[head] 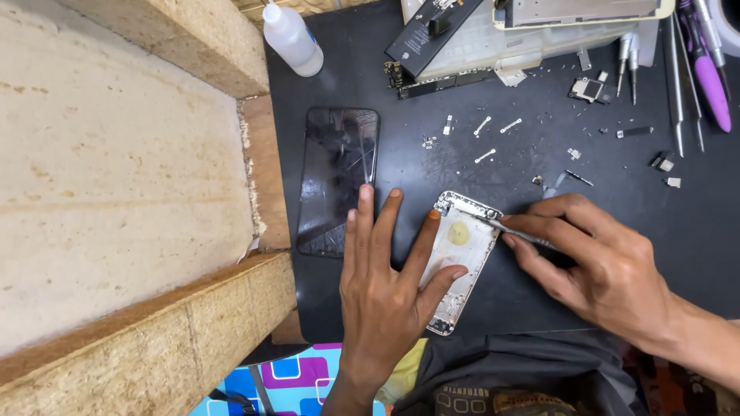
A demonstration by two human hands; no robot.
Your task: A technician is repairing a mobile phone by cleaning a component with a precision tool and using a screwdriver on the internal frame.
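An opened silver phone housing [461, 245] lies on the black work mat [478, 308], tilted a little to the right. My left hand [383, 281] presses flat on its left side, fingers spread, index fingertip near the top corner. My right hand [597, 262] pinches thin metal tweezers [515, 231], whose tip touches the housing's upper right edge. A cracked black phone screen [338, 179] lies just left of my left hand's fingertips.
Loose small screws and brackets [484, 139] are scattered above the housing. A battery and circuit board [432, 38] sit at the top, a white squeeze bottle [291, 37] top left, tools [697, 69] top right. Raw wooden boards [123, 192] fill the left.
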